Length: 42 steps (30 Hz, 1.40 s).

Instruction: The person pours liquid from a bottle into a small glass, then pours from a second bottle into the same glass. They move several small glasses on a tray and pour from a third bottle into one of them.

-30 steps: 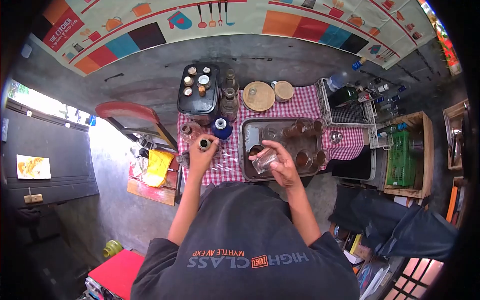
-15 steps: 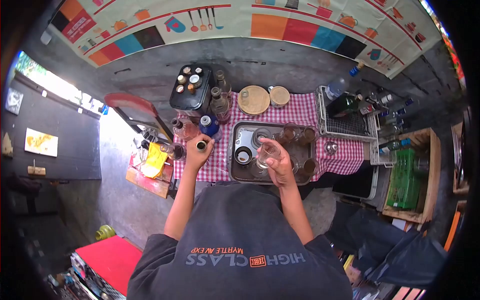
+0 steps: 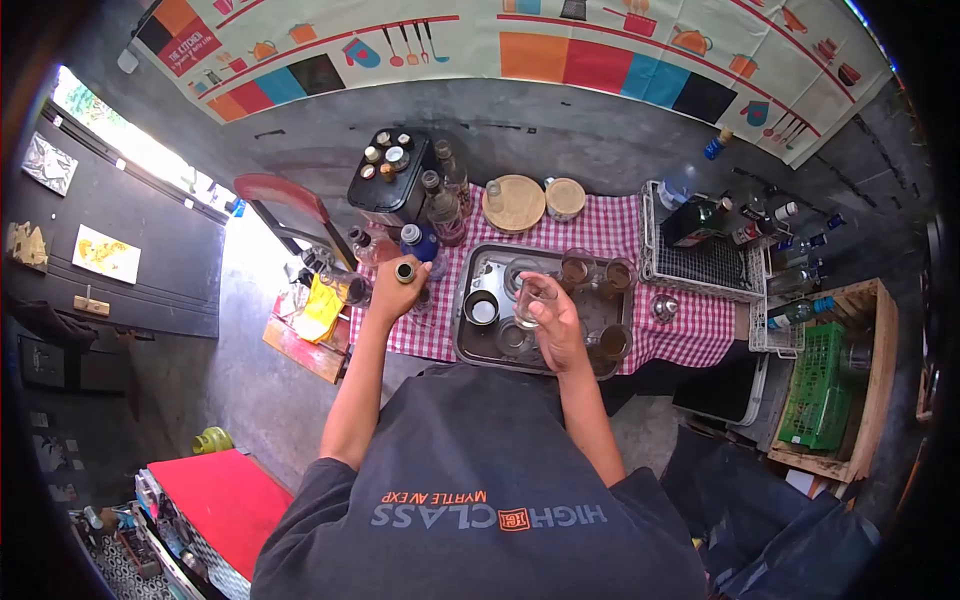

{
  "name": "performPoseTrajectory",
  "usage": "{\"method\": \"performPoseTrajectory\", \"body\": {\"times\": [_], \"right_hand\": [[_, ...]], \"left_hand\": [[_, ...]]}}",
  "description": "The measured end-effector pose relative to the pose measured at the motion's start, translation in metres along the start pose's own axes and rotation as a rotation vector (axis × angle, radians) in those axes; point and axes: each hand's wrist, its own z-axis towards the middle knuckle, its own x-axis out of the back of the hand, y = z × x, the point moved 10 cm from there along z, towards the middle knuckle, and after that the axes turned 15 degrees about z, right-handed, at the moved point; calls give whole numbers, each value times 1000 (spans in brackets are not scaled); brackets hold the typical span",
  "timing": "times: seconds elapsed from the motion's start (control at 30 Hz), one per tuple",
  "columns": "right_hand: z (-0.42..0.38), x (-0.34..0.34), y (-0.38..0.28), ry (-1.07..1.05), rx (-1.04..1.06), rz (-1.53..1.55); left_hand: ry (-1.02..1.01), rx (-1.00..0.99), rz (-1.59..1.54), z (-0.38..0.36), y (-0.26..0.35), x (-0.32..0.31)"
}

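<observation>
My left hand (image 3: 396,294) is wrapped around the neck of a bottle (image 3: 405,271), its dark round mouth facing up. Between the fingers of my right hand (image 3: 560,335) is a clear drinking glass (image 3: 537,295), held above a metal tray (image 3: 487,268). On that tray stand a dark cup (image 3: 481,308) and a clear glass (image 3: 514,340). Several glasses with brown contents (image 3: 613,342) are at its right side. Just beyond my left hand are a blue bottle (image 3: 420,243) and a pinkish bottle (image 3: 372,247). The lower part of the held bottle is mostly hidden.
Clear bottles (image 3: 443,212) and a black canister (image 3: 388,185) topped with bottle caps stand at the back left. Round wooden lids (image 3: 514,203) lie on the checkered cloth (image 3: 606,218). To the right are a rack (image 3: 705,275) of bottles and a green crate (image 3: 815,390).
The whole view has shifted slightly. Both hands keep their grips, on the bottle neck and the glass, and have barely moved.
</observation>
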Motion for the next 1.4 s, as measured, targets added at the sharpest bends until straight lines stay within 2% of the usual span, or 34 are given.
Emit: {"method": "performPoseTrajectory", "body": {"times": [0.07,0.17,0.3,0.33,0.43,0.53,0.8,0.83,0.93,1.4], "right_hand": [[1,-1,-1,-22,-9,-15],[-3,-6,-5,-62,-19,-65],[-7,-24,-20,-107,-13,-194],[-9,-29,-27,-110,1,-242],[-12,-49,-50,-226,153,-620],[-21,-74,-70,-332,194,-801],[-32,-70,-88,-346,258,-848],[-35,-68,-88,-345,251,-846],[-40,-63,-91,-320,253,-872],[-59,-58,-116,-290,313,-898]], "left_hand": [[-8,-12,52,-4,9,3],[157,-159,-53,-11,35,23],[106,135,-212,-21,54,43],[75,108,-188,-23,63,44],[41,9,-104,-26,94,47],[-33,-37,-42,-25,132,50],[-341,-274,121,-32,228,27],[-457,-199,114,-33,233,19],[-552,-190,172,-38,238,-3],[-722,-202,511,-39,257,-25]]}}
